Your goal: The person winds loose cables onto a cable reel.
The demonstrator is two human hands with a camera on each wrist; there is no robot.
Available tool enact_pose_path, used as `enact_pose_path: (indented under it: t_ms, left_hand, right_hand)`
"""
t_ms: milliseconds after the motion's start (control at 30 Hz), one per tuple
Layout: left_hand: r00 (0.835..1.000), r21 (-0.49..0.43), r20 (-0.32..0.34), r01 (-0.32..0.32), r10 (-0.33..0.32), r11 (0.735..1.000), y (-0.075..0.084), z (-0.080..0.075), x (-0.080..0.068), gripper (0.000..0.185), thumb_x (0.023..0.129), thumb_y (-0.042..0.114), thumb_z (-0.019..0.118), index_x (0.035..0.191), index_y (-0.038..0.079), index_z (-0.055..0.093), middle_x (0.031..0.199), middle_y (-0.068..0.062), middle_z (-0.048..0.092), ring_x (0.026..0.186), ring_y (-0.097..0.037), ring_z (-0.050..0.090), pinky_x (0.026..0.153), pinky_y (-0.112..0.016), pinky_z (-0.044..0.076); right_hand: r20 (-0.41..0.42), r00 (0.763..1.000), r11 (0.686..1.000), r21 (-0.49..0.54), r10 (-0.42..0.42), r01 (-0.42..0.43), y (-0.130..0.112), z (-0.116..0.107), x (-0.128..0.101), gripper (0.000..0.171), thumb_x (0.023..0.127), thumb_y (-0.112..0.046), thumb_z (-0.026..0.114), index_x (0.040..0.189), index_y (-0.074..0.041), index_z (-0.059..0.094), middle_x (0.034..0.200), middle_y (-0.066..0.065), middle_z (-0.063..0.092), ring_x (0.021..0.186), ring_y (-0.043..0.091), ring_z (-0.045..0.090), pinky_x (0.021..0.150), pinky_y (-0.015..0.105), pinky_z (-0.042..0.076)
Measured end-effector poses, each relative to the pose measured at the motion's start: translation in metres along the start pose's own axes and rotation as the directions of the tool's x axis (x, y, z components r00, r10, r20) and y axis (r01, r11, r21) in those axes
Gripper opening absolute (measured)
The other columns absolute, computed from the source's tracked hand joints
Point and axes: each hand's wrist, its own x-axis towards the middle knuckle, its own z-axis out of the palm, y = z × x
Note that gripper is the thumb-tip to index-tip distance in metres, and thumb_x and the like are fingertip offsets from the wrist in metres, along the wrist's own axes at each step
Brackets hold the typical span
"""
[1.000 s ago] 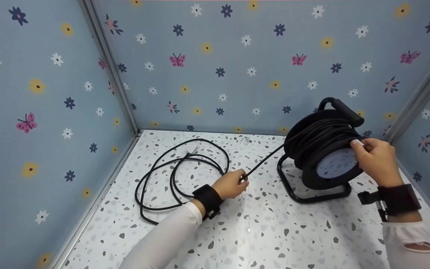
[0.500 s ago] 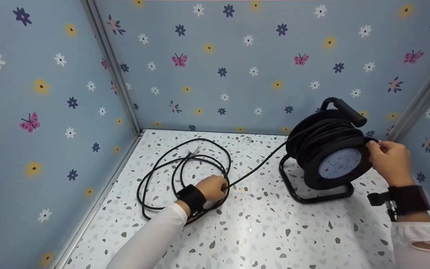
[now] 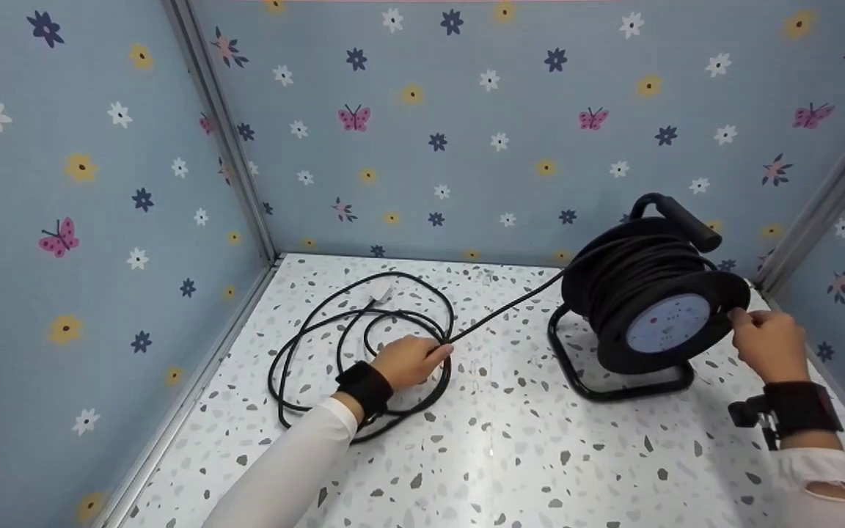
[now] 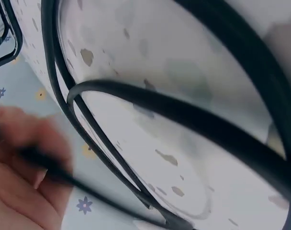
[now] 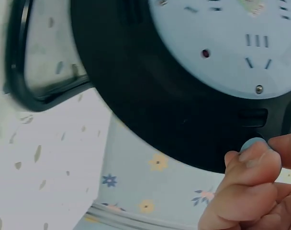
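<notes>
Cable (image 3: 499, 312): black, runs taut from the top of the reel down and leftward across the speckled floor into the left hand, then goes on into loose loops
Loose loops (image 3: 334, 345): several black coils lying flat on the floor, left of and partly under the left wrist; in the left wrist view they arc close across the frame (image 4: 184, 115)
Left hand (image 3: 411, 359): low over the floor at the right edge of the loops, fingers curled round the cable, which leaves the hand at the fingertips toward the reel; the wrist view shows the cable crossing the blurred fingers (image 4: 26, 163)
Cable reel (image 3: 657, 301): upright on its black tube stand near the back right corner, cable wound thick on the drum, pale socket face turned to the front, carry handle on top
Right hand (image 3: 767, 341): at the lower right rim of the reel's front flange, fingertips (image 5: 253, 155) pinching a small knob at the rim's edge
Floor (image 3: 496, 455): white with grey specks, well apart from the reel only by its stand
</notes>
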Motion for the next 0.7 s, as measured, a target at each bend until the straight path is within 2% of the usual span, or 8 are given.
enact_pose_path:
  t_ms: [133, 200, 300, 467, 567, 700]
  left_hand:
    - [0.994, 0.052, -0.106, -0.031, 0.036, 0.998, 0.008, 0.002, 0.005, 0.048, 0.117, 0.041, 0.046, 0.074, 0.020, 0.048, 0.062, 0.007, 0.039, 0.059, -0.016, 0.044, 0.063, -0.035, 0.038]
    - [0.989, 0.088, -0.136, -0.047, 0.059, 0.995, 0.014, 0.002, 0.008, 0.049, 0.117, 0.040, 0.046, 0.072, 0.020, 0.046, 0.061, 0.007, 0.036, 0.058, -0.017, 0.043, 0.063, -0.035, 0.038]
    - [0.988, 0.115, -0.137, -0.062, 0.078, 0.991, 0.025, 0.003, 0.015, 0.051, 0.117, 0.041, 0.045, 0.071, 0.020, 0.045, 0.060, 0.008, 0.035, 0.056, -0.016, 0.041, 0.062, -0.033, 0.036]
    - [0.989, 0.098, -0.120, -0.073, 0.085, 0.992, 0.048, 0.010, 0.026, 0.051, 0.118, 0.042, 0.043, 0.072, 0.020, 0.045, 0.061, 0.007, 0.036, 0.055, -0.015, 0.039, 0.061, -0.032, 0.035]
    - [0.989, 0.098, -0.124, -0.066, 0.078, 0.993, 0.063, 0.016, 0.033, 0.050, 0.118, 0.042, 0.042, 0.073, 0.020, 0.048, 0.062, 0.007, 0.039, 0.058, -0.016, 0.044, 0.061, -0.033, 0.038]
    - [0.990, 0.087, -0.130, -0.044, 0.055, 0.995, 0.082, 0.024, 0.042, 0.047, 0.118, 0.042, 0.041, 0.078, 0.019, 0.053, 0.064, 0.007, 0.044, 0.060, -0.017, 0.049, 0.061, -0.034, 0.041]
  right_hand:
    - [0.018, 1.000, 1.000, -0.014, 0.000, 0.000, 0.009, 0.008, -0.003, 0.058, 0.113, -0.034, 0.043, 0.063, -0.010, 0.061, 0.054, -0.002, 0.063, 0.051, 0.017, 0.055, 0.054, 0.036, 0.040]
    - [0.036, 0.999, 0.999, -0.038, 0.008, -0.006, 0.012, 0.013, -0.004, 0.059, 0.113, -0.033, 0.042, 0.061, -0.011, 0.058, 0.053, 0.000, 0.063, 0.051, 0.020, 0.056, 0.055, 0.037, 0.040]
    - [0.072, 0.997, 0.996, -0.084, 0.017, -0.011, 0.017, 0.020, -0.006, 0.059, 0.112, -0.033, 0.041, 0.061, -0.010, 0.058, 0.053, 0.000, 0.062, 0.052, 0.023, 0.055, 0.055, 0.039, 0.039]
    - [0.160, 0.986, 0.991, -0.132, 0.039, -0.018, 0.022, 0.035, -0.011, 0.056, 0.111, -0.031, 0.041, 0.062, -0.010, 0.057, 0.056, 0.002, 0.061, 0.055, 0.024, 0.057, 0.055, 0.039, 0.040]
    - [0.208, 0.977, 0.989, -0.148, 0.035, -0.004, 0.022, 0.047, -0.014, 0.054, 0.111, -0.030, 0.042, 0.065, -0.007, 0.059, 0.063, 0.011, 0.064, 0.058, 0.029, 0.060, 0.056, 0.042, 0.044]
    - [0.259, 0.966, 0.983, -0.177, 0.000, 0.047, 0.016, 0.064, -0.021, 0.050, 0.112, -0.026, 0.042, 0.078, 0.003, 0.064, 0.080, 0.027, 0.066, 0.070, 0.040, 0.064, 0.066, 0.056, 0.051]
